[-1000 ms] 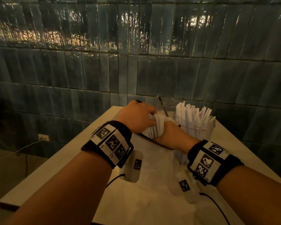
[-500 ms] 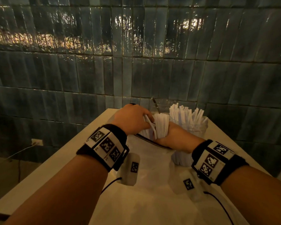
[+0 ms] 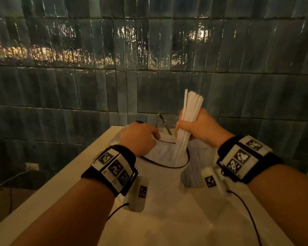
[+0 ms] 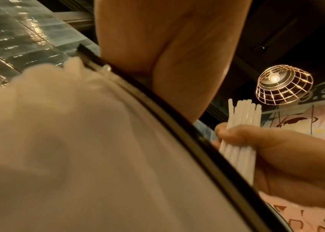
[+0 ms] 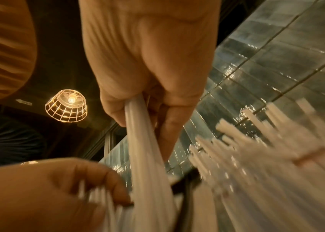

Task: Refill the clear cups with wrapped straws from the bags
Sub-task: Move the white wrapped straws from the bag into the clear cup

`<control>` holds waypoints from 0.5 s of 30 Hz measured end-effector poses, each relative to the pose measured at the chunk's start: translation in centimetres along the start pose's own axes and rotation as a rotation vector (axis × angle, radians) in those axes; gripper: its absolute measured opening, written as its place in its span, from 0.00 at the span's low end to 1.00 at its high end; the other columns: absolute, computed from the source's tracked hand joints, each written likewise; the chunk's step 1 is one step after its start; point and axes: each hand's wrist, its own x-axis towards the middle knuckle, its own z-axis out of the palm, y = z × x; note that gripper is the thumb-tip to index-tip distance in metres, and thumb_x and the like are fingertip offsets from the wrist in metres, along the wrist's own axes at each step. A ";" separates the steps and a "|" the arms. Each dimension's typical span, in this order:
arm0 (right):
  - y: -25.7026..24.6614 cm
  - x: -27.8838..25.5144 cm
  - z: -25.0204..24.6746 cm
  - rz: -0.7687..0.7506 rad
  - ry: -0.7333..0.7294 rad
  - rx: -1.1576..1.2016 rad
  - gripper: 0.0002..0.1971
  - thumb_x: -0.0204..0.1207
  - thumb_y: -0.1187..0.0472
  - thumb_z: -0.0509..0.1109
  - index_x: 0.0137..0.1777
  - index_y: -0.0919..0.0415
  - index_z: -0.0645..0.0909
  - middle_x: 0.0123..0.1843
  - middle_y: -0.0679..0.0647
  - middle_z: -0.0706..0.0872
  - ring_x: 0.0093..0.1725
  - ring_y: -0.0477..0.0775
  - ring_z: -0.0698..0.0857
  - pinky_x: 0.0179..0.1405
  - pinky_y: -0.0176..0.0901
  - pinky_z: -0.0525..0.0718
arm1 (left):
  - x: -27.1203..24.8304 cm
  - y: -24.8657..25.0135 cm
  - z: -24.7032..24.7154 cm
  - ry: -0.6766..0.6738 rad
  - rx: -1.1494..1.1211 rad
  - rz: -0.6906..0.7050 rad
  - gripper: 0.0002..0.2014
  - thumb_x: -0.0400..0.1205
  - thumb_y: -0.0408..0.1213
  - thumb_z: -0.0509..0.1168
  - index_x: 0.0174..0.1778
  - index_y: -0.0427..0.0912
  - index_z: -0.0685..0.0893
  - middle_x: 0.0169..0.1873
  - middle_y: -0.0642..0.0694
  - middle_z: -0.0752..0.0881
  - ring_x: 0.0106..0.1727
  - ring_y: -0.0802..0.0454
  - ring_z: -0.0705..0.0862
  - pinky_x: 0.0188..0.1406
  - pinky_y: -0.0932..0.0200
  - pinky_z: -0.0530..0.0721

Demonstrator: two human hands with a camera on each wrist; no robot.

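A wall of glossy dark blue-green tiles [image 3: 114, 82] rises behind the pale table [image 3: 48, 190], catching warm glints of light. Overhead a bare bulb glows inside a wire cage lamp [image 4: 284, 84] against a dark ceiling. Low at left, a white wall socket [image 3: 32, 166] feeds a thin cable [image 3: 11, 180].

- Wall mural [image 4: 316, 100], left wrist view, behind the wire cage lamp [image 4: 284, 84]: part of a cursive white lettering, a full stop followed by a capital "D"; the rest is cut by the frame edge.
- Wristbands [image 3: 114, 167] [image 3: 242, 157], head view: square black-and-white coded markers only, no words legible.
- Small tags [image 3: 142, 191] [image 3: 210, 181] hanging under the wrists: same coded markers.
- Nothing else legible.
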 end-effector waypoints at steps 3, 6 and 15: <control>-1.6 1.3 -1.6 -0.003 0.016 0.041 0.07 0.72 0.69 0.73 0.39 0.58 0.79 0.42 0.64 0.87 0.42 0.61 0.90 0.36 0.58 0.90 | 0.2 0.6 0.2 -0.013 0.044 0.016 0.10 0.79 0.44 0.63 0.51 0.63 0.84 0.58 0.49 0.83 0.59 0.50 0.80 0.59 0.51 0.82; -3.0 2.3 -2.7 -0.024 0.037 0.034 0.08 0.71 0.69 0.73 0.40 0.57 0.78 0.41 0.61 0.86 0.44 0.63 0.90 0.39 0.63 0.89 | 0.3 0.6 0.4 -0.008 0.050 0.020 0.09 0.80 0.44 0.63 0.52 0.62 0.84 0.60 0.49 0.82 0.60 0.49 0.79 0.59 0.52 0.81; -2.8 4.0 -4.0 -0.110 0.043 -0.186 0.06 0.73 0.64 0.73 0.47 0.61 0.78 0.46 0.63 0.84 0.49 0.63 0.87 0.49 0.64 0.87 | 0.4 0.6 0.4 0.002 0.036 0.034 0.06 0.80 0.44 0.64 0.46 0.62 0.84 0.55 0.53 0.83 0.54 0.53 0.81 0.58 0.53 0.82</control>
